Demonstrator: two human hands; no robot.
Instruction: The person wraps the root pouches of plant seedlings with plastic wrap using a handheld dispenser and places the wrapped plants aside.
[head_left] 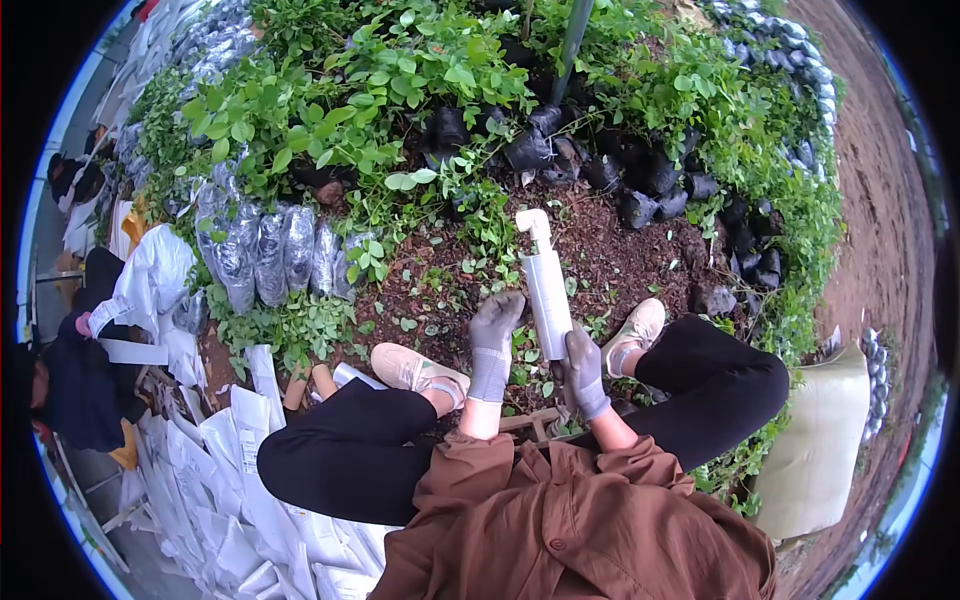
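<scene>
My right hand (pixel 583 362), in a grey glove, grips the lower end of a white roll on a pipe (pixel 547 300). The roll stands tilted slightly left, and a cream elbow fitting (pixel 534 222) tops it. Just left of the roll is my left hand (pixel 496 322), also gloved. Its fingers are curled together, and whatever they may hold is hidden. Small leafy plants (pixel 490 240) grow just beyond my left hand, over brown, leaf-strewn soil (pixel 640 265).
Black-bagged seedlings (pixel 650 175) lie beyond the soil. Silver-wrapped bundles (pixel 268 255) stand at the left. White plastic sheets (pixel 235 470) cover the lower left ground, near another person (pixel 85 370). A pale padded block (pixel 815 440) is at the right. A dark post (pixel 572 50) rises at the back.
</scene>
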